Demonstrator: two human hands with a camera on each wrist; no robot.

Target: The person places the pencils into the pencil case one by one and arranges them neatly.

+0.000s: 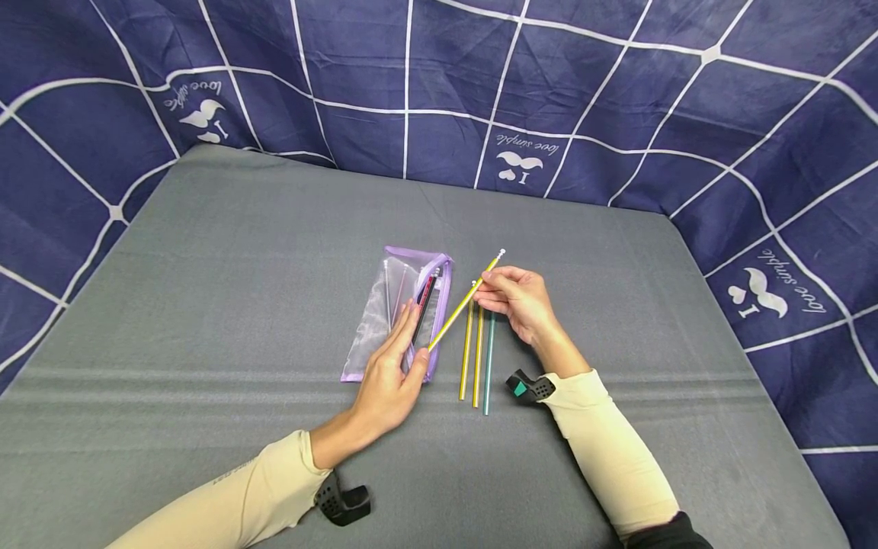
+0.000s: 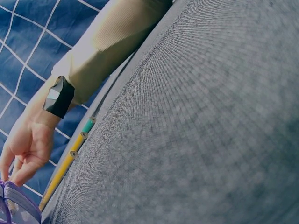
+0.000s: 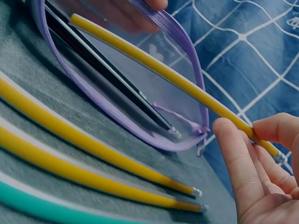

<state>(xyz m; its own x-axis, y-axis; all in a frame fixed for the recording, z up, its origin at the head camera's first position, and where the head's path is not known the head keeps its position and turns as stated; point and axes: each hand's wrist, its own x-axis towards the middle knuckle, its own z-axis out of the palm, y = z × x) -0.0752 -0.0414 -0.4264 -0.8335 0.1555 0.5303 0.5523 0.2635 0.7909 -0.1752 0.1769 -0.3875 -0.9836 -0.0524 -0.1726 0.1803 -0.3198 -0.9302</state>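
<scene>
My right hand [image 1: 517, 301] pinches a yellow pencil [image 1: 456, 313] near its eraser end, between thumb and fingers. The pencil slants across the mouth of a see-through pencil pouch [image 1: 373, 335] with purple edging. In the right wrist view, the pencil's far end [image 3: 77, 19] lies within the gaping zip opening. My left hand [image 1: 387, 381] holds the raised zip edge [image 3: 180, 35], its fingers along the mesh and its thumb at the edge. Dark pencils [image 3: 140, 105], one with red markings in the head view, lie inside the pouch.
Two more yellow pencils [image 1: 466, 354] and a teal pencil [image 1: 489, 366] lie side by side on the grey tabletop [image 1: 240, 267], right of the pouch. A blue cloth [image 1: 363, 69] with white lines hangs behind the table and along both sides.
</scene>
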